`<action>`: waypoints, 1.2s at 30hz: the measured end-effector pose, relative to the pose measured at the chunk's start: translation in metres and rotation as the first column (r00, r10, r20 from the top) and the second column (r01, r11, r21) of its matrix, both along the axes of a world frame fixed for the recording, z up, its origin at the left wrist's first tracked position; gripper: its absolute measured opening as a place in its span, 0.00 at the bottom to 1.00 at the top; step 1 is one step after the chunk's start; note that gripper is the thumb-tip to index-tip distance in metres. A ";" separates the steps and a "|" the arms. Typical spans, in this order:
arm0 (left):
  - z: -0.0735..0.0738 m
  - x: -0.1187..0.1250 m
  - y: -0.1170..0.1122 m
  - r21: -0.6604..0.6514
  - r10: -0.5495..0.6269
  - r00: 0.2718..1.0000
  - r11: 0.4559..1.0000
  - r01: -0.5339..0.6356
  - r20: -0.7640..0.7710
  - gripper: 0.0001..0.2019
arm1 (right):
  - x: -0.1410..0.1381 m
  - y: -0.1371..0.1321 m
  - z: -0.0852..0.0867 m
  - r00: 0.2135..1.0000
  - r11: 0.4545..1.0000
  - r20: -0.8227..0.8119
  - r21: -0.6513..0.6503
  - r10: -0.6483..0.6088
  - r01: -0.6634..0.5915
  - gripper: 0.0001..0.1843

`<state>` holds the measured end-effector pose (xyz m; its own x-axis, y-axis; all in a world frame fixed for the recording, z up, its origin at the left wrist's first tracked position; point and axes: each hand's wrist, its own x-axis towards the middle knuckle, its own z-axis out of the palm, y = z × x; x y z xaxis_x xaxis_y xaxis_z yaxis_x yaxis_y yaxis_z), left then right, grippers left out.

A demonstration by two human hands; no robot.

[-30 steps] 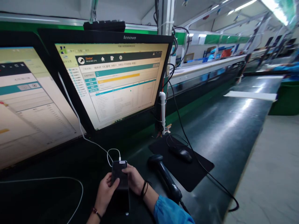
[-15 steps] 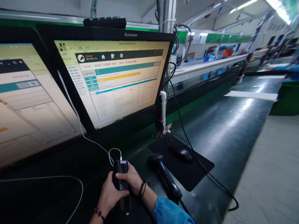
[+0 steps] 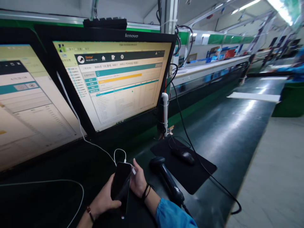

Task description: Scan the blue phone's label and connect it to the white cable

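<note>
A dark-screened smartphone (image 3: 121, 182) is in my left hand (image 3: 104, 198), tilted, with the thumb across its lower front and the fingers hidden behind it. A white cable (image 3: 114, 158) is plugged into its top end. My right hand (image 3: 139, 180) is at the phone's upper right edge, its thumb stretched up and off the screen; the other fingers are mostly hidden behind the phone. A small white tag (image 3: 134, 171) sticks out between the phone's top corner and this hand.
Two monitors (image 3: 133, 120) stand behind the hands. A black handheld barcode scanner (image 3: 167, 180) lies right of my hands, beside a mouse (image 3: 185, 156) on a black mouse pad (image 3: 198, 174). A black cable (image 3: 213, 179) crosses the bench (image 3: 228, 126). Another person (image 3: 298, 71) is far right.
The phone has turned, showing more of its screen, and leans left. My right thumb has come off the phone's front and now points up. The white tag now juts out to the right.
</note>
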<state>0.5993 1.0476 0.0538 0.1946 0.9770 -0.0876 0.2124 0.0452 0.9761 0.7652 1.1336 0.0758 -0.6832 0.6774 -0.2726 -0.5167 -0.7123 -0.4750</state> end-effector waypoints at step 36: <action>0.009 0.036 -0.003 -0.120 0.370 0.924 0.917 -0.380 -0.097 0.60 | -0.013 0.000 -0.030 0.876 0.775 0.366 0.631 -0.314 0.014 0.24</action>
<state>0.6356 1.0443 0.0630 -0.1951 0.9552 -0.2225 0.2231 0.2641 0.9383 0.7520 1.1336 0.0453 -0.4578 0.8890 -0.0089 -0.2337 -0.1300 -0.9636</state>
